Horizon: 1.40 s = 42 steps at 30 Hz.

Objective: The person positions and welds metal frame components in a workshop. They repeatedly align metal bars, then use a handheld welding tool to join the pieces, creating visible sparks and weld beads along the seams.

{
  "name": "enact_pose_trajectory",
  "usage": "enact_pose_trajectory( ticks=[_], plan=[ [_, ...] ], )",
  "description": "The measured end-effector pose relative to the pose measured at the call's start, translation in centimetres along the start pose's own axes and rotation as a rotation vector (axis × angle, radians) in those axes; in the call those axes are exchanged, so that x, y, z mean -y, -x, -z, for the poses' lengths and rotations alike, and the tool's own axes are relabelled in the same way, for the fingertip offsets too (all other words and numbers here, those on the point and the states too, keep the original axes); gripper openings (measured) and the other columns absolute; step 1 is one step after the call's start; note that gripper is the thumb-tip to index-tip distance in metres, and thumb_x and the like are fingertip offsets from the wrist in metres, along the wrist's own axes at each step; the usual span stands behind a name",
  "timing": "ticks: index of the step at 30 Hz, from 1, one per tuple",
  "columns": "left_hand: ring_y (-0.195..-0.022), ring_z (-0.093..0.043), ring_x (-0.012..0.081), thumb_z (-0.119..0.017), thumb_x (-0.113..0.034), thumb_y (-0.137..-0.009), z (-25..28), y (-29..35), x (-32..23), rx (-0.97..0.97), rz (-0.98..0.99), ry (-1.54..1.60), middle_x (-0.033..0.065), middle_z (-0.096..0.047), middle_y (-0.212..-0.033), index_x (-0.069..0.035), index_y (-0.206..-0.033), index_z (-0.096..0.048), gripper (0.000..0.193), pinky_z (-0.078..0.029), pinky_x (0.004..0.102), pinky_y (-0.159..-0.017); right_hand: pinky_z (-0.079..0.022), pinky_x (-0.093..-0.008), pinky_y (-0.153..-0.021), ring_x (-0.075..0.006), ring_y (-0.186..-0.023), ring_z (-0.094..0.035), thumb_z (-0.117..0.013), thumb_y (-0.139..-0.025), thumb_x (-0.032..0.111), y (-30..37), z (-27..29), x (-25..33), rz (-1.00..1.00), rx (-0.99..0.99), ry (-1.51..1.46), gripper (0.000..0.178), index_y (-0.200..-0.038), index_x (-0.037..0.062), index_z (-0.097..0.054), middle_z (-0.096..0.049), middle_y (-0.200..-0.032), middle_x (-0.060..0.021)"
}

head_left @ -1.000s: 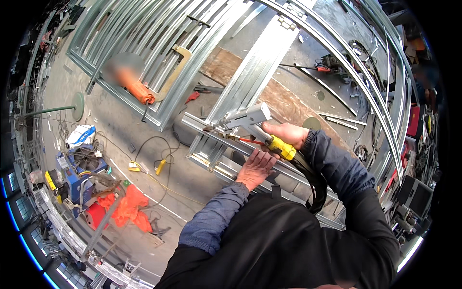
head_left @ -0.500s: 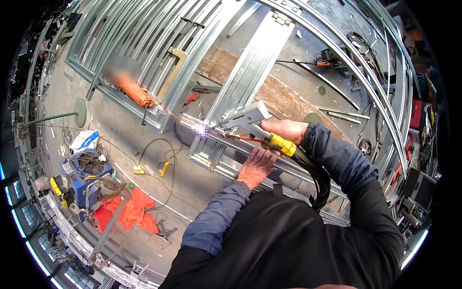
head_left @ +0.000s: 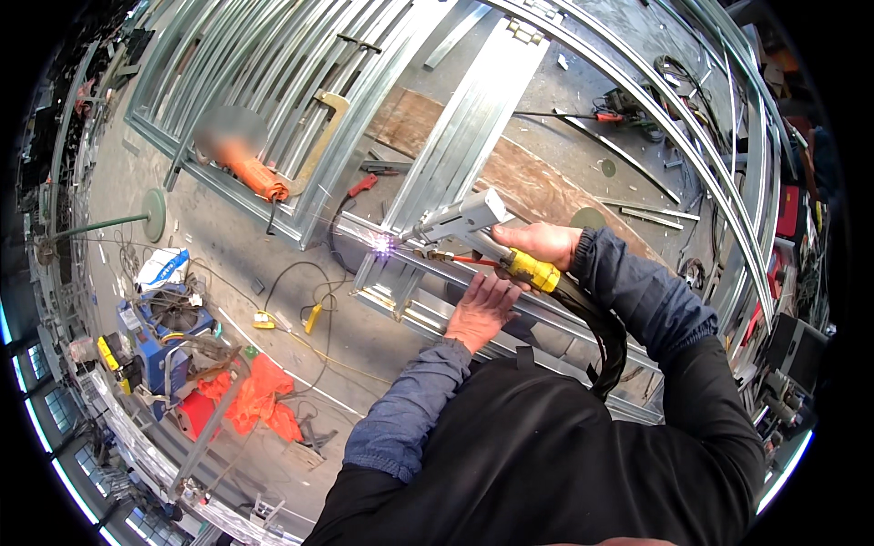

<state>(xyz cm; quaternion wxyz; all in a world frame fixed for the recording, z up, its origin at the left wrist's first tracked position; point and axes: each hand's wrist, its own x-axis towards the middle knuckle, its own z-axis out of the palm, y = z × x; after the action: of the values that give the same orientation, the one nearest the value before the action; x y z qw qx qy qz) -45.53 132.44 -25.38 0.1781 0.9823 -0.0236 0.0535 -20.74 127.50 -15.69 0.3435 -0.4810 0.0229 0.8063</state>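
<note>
I have my right hand [head_left: 539,242] closed around the yellow-collared handle of a welding torch [head_left: 464,221], its grey head pointing left toward a bright violet arc spark [head_left: 386,246]. The spark sits right at the torch tip, on the top edge of a galvanized steel rail [head_left: 428,273] that runs from the middle of the scene toward the lower right. A thick black hose [head_left: 605,332] leaves the back of the torch handle and loops down along my right sleeve.

My left hand [head_left: 480,309] lies flat and open on the same rail, fingers spread, just below the torch and to the right of the spark; its grip holds nothing, it only presses on the metal.

The rail belongs to a big steel frame [head_left: 455,164] of parallel silver channels that fans out toward the far side. A wooden board [head_left: 510,173] lies under it, beyond my right hand.

On the concrete floor [head_left: 182,246] to the left, well apart from my hands, sits a blue welding machine [head_left: 164,318] with orange cloth [head_left: 255,405] near it. A yellow-ended cable [head_left: 309,314] trails across the floor between them and the frame. Farther off on the left, another person in an orange sleeve [head_left: 259,177] works at the frame's edge.
</note>
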Motion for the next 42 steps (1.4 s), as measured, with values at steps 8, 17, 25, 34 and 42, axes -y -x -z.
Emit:
enact_pose_trajectory(
  ticks=[8,17,25,34,42],
  plan=[
    [-0.14,-0.04,0.0261,-0.072,-0.049,-0.089,-0.3,0.1,0.0,0.008,0.014,0.029,0.0047,-0.047,-0.135,-0.022,-0.15,-0.048,0.071,-0.02,0.0517,-0.13,-0.061,-0.0347,-0.057,-0.0193,-0.066,-0.07,-0.056,-0.103,0.07,0.3,0.0,-0.4,0.016,0.009,0.017,0.068,-0.109,0.003,-0.068,-0.07,-0.086,-0.0073],
    [-0.145,-0.038,0.0284,-0.073,-0.05,-0.09,-1.4,0.6,-0.1,0.056,0.019,0.028,0.0052,-0.046,-0.143,-0.023,-0.147,-0.053,0.067,-0.019,0.053,-0.131,-0.06,-0.033,-0.055,-0.018,-0.065,-0.07,-0.057,-0.103,0.068,1.5,-1.5,-1.5,0.102,-0.018,0.029,0.066,-0.113,0.0038,-0.067,-0.07,-0.085,-0.006],
    [-0.149,-0.038,0.0273,-0.067,-0.053,-0.095,-0.3,0.2,-0.7,0.039,0.029,0.005,0.0065,-0.047,-0.152,-0.019,-0.148,-0.055,0.064,-0.019,0.053,-0.131,-0.066,-0.0491,-0.069,-0.0291,-0.079,-0.071,-0.052,-0.11,0.054,12.3,-5.5,-7.4,0.499,0.237,-0.269,0.059,-0.134,0.0003,-0.059,-0.066,-0.106,-0.0158],
    [-0.159,-0.031,0.0311,-0.059,-0.044,-0.104,-1.2,-0.7,-11.5,0.134,-0.205,0.059,0.0138,-0.044,-0.164,-0.012,-0.159,-0.045,0.066,-0.011,0.055,-0.133,-0.055,-0.0313,-0.089,-0.014,-0.105,-0.064,-0.054,-0.114,0.034,22.7,-6.1,-20.7,0.525,-0.242,0.099,0.052,-0.157,0.0048,-0.046,-0.063,-0.117,-0.0034],
    [-0.151,-0.042,0.0402,-0.039,-0.047,-0.104,-11.5,-2.2,-23.3,-0.048,-0.271,0.092,0.0212,-0.049,-0.157,-0.012,-0.157,-0.047,0.064,-0.019,0.0613,-0.131,-0.049,-0.041,-0.107,-0.0369,-0.119,-0.067,-0.061,-0.108,0.038,21.1,-7.8,-27.2,0.553,-0.473,0.723,0.062,-0.158,0.0035,-0.048,-0.07,-0.127,-0.0221]
  ],
)
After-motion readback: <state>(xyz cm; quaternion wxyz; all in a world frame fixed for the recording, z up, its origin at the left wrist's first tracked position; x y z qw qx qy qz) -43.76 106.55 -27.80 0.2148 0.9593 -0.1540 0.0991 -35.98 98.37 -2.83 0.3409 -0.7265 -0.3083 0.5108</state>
